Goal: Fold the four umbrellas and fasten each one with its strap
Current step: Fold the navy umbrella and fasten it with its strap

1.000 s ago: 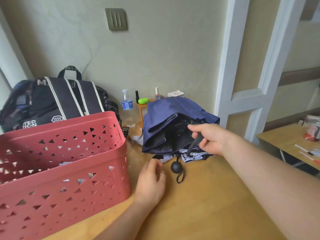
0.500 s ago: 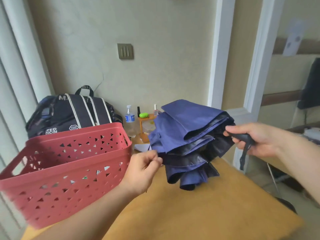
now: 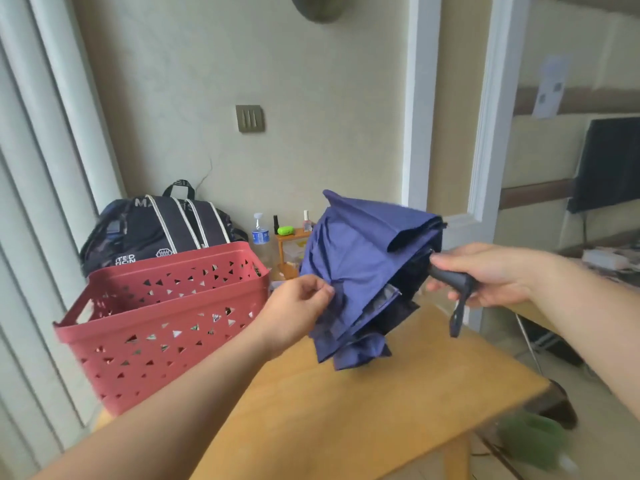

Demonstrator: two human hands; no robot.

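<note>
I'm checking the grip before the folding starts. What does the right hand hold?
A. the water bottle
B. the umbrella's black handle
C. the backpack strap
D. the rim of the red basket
B: the right hand wraps its fingers around the black handle of the navy umbrella, held above the table.

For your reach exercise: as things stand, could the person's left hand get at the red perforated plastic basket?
Probably yes: the left hand pinches the navy blue folding umbrella, but the red perforated plastic basket sits just beside it, nothing between.

At your 10 o'clock: red perforated basket (image 3: 166, 306) on wooden table (image 3: 363, 403); dark backpack (image 3: 162, 230) behind it; water bottle (image 3: 260, 237) just beside, against wall.
</note>
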